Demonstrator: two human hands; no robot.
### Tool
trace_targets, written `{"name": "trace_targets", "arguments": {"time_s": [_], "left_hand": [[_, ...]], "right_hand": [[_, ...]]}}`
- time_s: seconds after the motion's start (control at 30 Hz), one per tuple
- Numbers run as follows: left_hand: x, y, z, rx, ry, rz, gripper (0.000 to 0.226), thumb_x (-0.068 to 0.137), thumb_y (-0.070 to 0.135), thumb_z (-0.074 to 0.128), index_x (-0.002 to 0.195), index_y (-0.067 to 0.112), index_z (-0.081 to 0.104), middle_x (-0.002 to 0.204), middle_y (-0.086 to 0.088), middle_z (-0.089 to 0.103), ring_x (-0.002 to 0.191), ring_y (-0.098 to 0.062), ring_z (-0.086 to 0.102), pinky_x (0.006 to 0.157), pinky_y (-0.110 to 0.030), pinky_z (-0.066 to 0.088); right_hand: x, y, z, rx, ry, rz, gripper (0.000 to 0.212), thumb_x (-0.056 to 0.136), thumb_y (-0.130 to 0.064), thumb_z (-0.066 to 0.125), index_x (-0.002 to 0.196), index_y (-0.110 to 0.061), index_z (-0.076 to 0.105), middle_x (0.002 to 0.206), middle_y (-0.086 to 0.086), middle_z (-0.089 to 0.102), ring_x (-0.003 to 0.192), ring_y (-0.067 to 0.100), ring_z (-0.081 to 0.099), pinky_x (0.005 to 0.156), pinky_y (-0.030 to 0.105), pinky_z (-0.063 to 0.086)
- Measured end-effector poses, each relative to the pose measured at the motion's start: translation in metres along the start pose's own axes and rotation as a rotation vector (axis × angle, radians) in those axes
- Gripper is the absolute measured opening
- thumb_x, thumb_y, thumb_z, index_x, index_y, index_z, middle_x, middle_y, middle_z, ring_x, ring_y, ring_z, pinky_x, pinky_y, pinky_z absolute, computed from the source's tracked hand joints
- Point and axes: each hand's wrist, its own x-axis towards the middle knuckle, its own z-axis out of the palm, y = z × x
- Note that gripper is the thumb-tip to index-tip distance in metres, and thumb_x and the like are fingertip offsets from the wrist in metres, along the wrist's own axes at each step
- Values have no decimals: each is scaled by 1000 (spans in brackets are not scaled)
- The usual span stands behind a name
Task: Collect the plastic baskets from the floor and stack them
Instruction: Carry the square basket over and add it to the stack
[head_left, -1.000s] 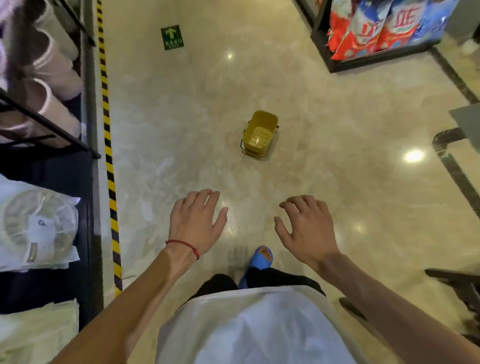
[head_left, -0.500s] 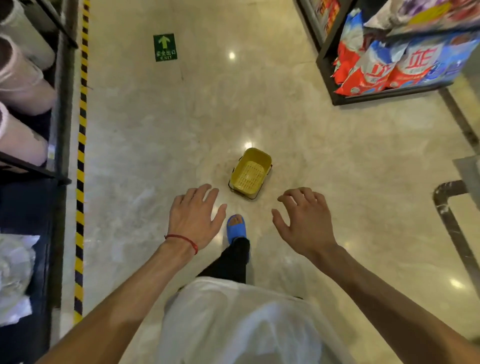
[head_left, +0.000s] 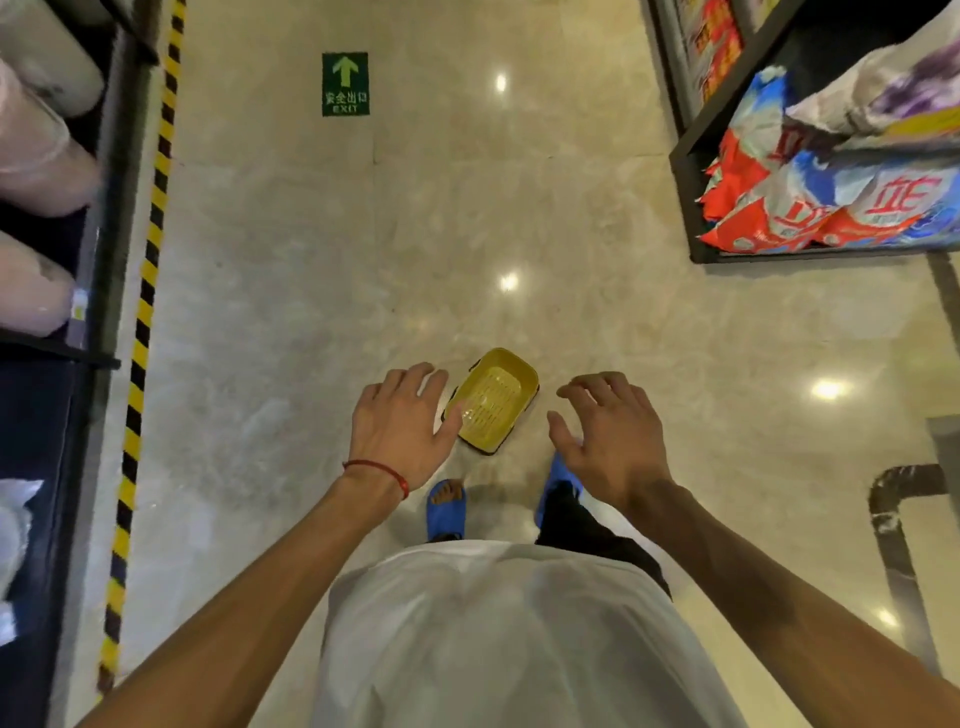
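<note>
— Where was the basket when you froze the feed?

— From my desk I saw one yellow plastic basket (head_left: 493, 400) sitting upright on the polished floor (head_left: 291, 312), opening up, its slotted bottom showing. It lay between the two sets of fingers, closer to the left ones.

— And the hands?

— Both were palm-down and held nothing. The left hand (head_left: 400, 431) had its fingers (head_left: 415, 376) loosely spread and nearly straight, with the thumb splayed toward the basket. In my view the thumb tip overlapped the basket's left rim, though I could not tell whether it touched. The right hand (head_left: 608, 436) had its fingers (head_left: 597, 384) spread too, curled a little at the tips, with bare floor between them and the basket's right edge.

— Anything beyond the fingertips?

— A green exit sign (head_left: 345, 83) was on the floor well ahead of the left fingers, and a dark shelf (head_left: 696, 156) of red and blue bags stood far out past the right ones. A yellow-and-black striped tape (head_left: 148, 270) ran outboard of the left hand. Behind the fingers, nearer the body, were blue slippers (head_left: 445, 512), and a red cord (head_left: 376, 470) ringed the left wrist.
</note>
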Motion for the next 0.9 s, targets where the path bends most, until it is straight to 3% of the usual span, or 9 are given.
{"name": "trace_targets", "arguments": {"time_s": [0.2, 0.37, 0.63, 0.9], "left_hand": [[30, 38, 19, -32, 55, -230, 43, 96, 46, 45, 123, 17, 63, 128, -5, 63, 104, -30, 61, 79, -41, 49], [50, 91, 43, -121, 74, -425, 42, 97, 42, 46, 125, 15, 63, 128, -6, 63, 106, -30, 60, 80, -41, 49], [55, 117, 118, -245, 39, -704, 37, 97, 38, 50, 122, 15, 63, 122, -5, 65, 100, -29, 61, 77, -38, 48], [72, 91, 265, -283, 144, -817, 33, 96, 38, 49, 116, 17, 64, 113, -1, 66, 93, -26, 60, 68, -34, 48]], "right_hand": [[83, 63, 17, 57, 36, -282, 38, 96, -37, 51, 107, -10, 74, 108, 7, 72, 103, 31, 62, 80, 40, 49], [136, 104, 26, 36, -50, -458, 33, 94, -36, 56, 103, -11, 75, 105, 6, 73, 98, 28, 63, 77, 38, 48], [177, 136, 97, 50, -207, -469, 23, 93, -31, 63, 105, -13, 72, 106, 6, 72, 102, 32, 60, 78, 41, 46], [195, 158, 233, 72, -242, -409, 20, 92, -29, 60, 103, -17, 70, 106, 1, 71, 103, 31, 59, 77, 41, 44]]}}
